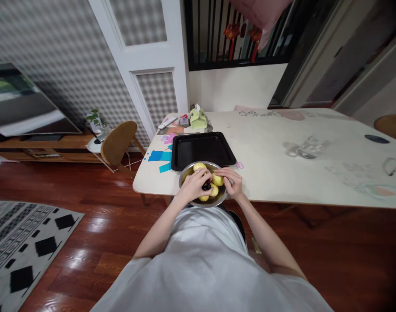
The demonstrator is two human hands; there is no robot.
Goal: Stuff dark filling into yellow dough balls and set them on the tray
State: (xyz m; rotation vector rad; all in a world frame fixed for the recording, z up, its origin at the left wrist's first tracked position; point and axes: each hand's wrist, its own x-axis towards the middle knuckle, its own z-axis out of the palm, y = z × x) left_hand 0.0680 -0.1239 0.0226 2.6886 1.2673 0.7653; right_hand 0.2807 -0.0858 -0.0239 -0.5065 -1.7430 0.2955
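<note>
A round metal bowl [224, 200] sits at the near edge of the white table, close to my body. Several yellow fruits [214, 190] lie in it, perhaps lemons, with a small cluster of dark, round, glossy fruits [206, 185] in the middle. My left hand [196, 184] reaches over the bowl's left side, its fingers and thumb curled around the dark fruits. At the right rim, my right hand [233, 182] has its fingers over one yellow fruit [217, 179] and its thumb lower down beside it. My fingers partly cover what lies in the bowl.
Directly behind the bowl is a black baking tray [201, 149] on the white table [266, 173]. A green tissue box [198, 118] and a white remote [168, 122] are at the back left. A clear glass [310, 148] lies to the right. A wooden chair [119, 145] stands left.
</note>
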